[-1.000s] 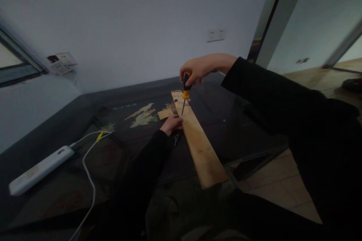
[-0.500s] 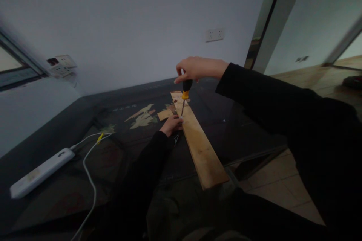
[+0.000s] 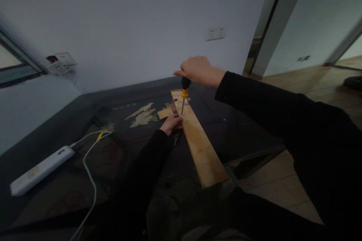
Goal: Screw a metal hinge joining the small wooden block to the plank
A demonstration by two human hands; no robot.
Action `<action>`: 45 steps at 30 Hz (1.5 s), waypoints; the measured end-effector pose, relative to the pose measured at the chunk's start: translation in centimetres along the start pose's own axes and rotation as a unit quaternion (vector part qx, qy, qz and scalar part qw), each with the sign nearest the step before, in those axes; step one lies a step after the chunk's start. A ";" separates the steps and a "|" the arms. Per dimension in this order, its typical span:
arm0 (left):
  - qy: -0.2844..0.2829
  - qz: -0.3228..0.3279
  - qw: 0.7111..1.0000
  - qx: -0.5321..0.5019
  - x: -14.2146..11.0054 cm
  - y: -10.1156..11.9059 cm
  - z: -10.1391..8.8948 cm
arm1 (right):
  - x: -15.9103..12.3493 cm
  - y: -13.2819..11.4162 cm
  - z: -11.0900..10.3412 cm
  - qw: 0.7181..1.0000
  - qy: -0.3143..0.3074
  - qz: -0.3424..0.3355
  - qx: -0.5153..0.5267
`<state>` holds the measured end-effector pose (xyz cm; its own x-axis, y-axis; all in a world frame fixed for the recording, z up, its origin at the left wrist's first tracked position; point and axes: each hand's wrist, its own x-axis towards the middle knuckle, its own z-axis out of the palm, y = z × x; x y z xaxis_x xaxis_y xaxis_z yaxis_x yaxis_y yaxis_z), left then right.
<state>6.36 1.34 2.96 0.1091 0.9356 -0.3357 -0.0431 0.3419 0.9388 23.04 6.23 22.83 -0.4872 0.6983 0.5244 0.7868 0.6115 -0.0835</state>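
A long pale wooden plank [image 3: 201,147] lies on a dark table [image 3: 113,158], its near end overhanging the edge. My right hand [image 3: 198,69] is closed over the top of a black and yellow screwdriver [image 3: 184,92], which stands upright with its tip on the plank's left edge. My left hand [image 3: 172,122] rests at that edge with its fingers pinched at the screwdriver's tip; what they hold is too small to make out. A few loose screws [image 3: 175,138] lie beside the plank.
A white power strip [image 3: 42,169] with a white cable [image 3: 90,180] lies on the table's left side. A small wood offcut [image 3: 164,113] sits left of the plank. Wall sockets [image 3: 215,33] are on the back wall; tiled floor lies to the right.
My right hand has turned on the screwdriver handle, its wrist rolling over the top. The screwdriver stays upright on the plank and my left hand has not moved.
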 end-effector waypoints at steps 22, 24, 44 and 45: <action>-0.013 0.004 1.000 0.011 -0.3 0.2 0.1 | 0.7 0.3 -2.7 0.977 -0.204 -0.057 -0.003; -0.014 0.005 1.000 0.009 -0.2 0.1 0.0 | 0.5 -0.3 -3.8 0.961 -0.270 -0.066 -0.016; -0.010 0.002 1.000 0.002 -0.6 0.2 0.0 | -0.1 -1.8 -5.3 0.960 -0.272 -0.043 -0.044; -0.011 0.002 1.000 0.000 -0.6 0.2 0.1 | -0.4 -2.1 -5.1 0.965 -0.252 -0.036 -0.067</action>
<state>6.36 0.86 3.37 0.1299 0.9350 -0.3300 -0.0429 0.3378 0.9402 23.47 2.82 27.11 -0.6386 0.7683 0.0434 0.7692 0.6356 0.0660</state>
